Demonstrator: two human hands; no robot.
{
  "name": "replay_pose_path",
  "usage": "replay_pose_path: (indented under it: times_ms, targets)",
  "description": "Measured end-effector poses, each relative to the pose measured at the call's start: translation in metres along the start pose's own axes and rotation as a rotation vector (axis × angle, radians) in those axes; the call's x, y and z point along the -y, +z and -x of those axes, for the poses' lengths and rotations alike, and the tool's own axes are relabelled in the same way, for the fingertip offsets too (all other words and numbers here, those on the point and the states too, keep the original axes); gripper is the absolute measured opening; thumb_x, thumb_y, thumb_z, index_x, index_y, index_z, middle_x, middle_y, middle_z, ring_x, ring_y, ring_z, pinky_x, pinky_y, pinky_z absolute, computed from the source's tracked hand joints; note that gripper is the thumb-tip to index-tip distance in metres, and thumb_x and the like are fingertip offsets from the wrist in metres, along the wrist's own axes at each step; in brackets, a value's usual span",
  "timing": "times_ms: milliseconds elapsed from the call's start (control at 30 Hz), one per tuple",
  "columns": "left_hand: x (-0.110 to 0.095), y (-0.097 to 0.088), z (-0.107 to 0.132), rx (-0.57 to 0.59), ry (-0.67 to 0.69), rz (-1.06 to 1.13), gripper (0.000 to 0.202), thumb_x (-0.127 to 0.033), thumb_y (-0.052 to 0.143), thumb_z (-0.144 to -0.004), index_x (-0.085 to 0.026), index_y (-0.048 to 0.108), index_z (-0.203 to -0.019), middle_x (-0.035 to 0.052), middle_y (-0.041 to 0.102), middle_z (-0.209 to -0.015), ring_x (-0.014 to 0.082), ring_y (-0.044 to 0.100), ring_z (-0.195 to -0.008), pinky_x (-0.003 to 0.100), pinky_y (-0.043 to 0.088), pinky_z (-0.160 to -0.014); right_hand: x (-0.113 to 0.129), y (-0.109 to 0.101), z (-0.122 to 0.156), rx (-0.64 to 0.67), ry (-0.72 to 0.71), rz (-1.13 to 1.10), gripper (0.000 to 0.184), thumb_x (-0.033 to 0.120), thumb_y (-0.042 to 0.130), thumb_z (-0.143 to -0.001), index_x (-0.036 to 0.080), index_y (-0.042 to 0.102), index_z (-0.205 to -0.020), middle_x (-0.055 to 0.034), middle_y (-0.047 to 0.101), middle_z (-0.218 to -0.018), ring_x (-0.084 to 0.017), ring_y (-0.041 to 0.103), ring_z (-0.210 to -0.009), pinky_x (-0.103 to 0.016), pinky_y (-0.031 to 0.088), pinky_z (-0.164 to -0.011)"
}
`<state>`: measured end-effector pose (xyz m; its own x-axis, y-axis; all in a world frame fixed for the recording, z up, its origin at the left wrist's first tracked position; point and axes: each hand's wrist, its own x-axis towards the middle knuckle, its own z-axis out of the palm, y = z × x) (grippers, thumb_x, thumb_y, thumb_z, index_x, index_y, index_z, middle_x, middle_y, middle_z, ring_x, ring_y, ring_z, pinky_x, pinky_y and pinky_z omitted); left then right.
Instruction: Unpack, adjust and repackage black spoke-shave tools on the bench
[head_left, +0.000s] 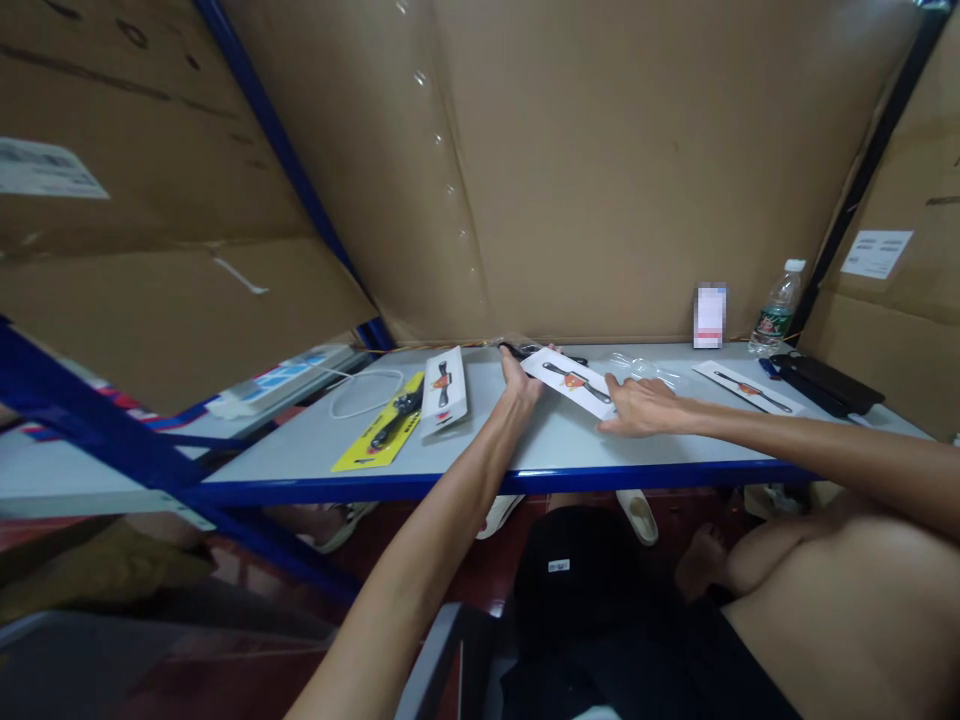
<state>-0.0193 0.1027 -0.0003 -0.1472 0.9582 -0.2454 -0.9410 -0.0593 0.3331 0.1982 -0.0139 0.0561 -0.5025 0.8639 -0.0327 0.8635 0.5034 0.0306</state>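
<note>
A white printed package (571, 383), showing a black two-handled tool like a spokeshave with an orange middle, is held tilted between my two hands above the table. My left hand (519, 370) closes on its left end. At the right end, my right hand (639, 404) grips the lower corner, thumb and fingers bent. Partly hidden behind the package lies a black-handled tool (576, 359). To the left, another white package (445, 392) with a similar picture rests beside a yellow card (388, 428) bearing a black tool.
Crumpled clear plastic (646, 370) lies behind my right hand. A flat white printed card (746, 387), a black case (825, 385), a phone (709, 318) and a water bottle (776, 308) occupy the right. Cardboard (585, 180) walls the back; a white cable (341, 400) curls left.
</note>
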Motion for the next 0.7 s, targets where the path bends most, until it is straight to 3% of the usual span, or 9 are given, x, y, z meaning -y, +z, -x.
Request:
replay_pose_path:
  times_ms: [100,200,333,467,700]
  targets:
    - [-0.004,0.002,0.002,0.067,0.090,-0.050,0.066,-0.072,0.025,-0.099,-0.020,0.061,-0.119,0.0113,0.071,-0.097,0.0261,0.071,-0.089,0.046,0.062,-0.081,-0.007,0.001,0.007,0.046,0.021,-0.056,0.071,0.058,0.059,-0.083,0.011,0.051,-0.136,-0.0223,0.071,-0.115,-0.039,0.069,-0.105,-0.047,0.053,-0.085]
    - [-0.004,0.004,0.002,0.095,0.090,-0.098,0.070,-0.074,0.023,-0.098,-0.020,0.064,-0.115,0.0113,0.071,-0.094,0.0269,0.072,-0.087,0.047,0.063,-0.079,-0.003,-0.003,0.012,0.065,0.025,-0.098,0.069,0.061,0.060,-0.081,0.015,0.054,-0.132,-0.0204,0.071,-0.118,-0.038,0.069,-0.104,-0.046,0.054,-0.082]
    - [-0.003,0.007,-0.001,0.082,0.086,-0.090,0.077,-0.077,0.025,-0.096,-0.015,0.066,-0.115,0.0140,0.071,-0.090,0.0269,0.072,-0.083,0.043,0.063,-0.076,0.010,-0.008,0.017,0.036,-0.010,-0.130,0.065,0.065,0.057,-0.084,0.018,0.055,-0.129,-0.0181,0.071,-0.118,-0.036,0.070,-0.102,-0.045,0.053,-0.081]
    - [0.002,0.005,-0.004,0.090,0.085,-0.051,0.082,-0.078,0.024,-0.095,-0.012,0.067,-0.118,0.0156,0.071,-0.091,0.0258,0.071,-0.081,0.038,0.062,-0.073,0.015,-0.008,0.020,-0.005,-0.051,-0.124,0.069,0.066,0.050,-0.087,0.014,0.051,-0.132,-0.0201,0.072,-0.113,-0.037,0.070,-0.099,-0.044,0.051,-0.078]
    - [0.015,-0.009,-0.010,0.007,0.030,-0.015,0.083,-0.077,0.019,-0.096,-0.011,0.068,-0.108,0.0125,0.068,-0.078,0.0231,0.067,-0.067,0.033,0.058,-0.064,0.015,0.004,0.016,-0.027,-0.036,-0.080,0.070,0.059,0.052,-0.085,0.011,0.048,-0.135,-0.0199,0.073,-0.109,-0.038,0.071,-0.097,-0.042,0.050,-0.073]
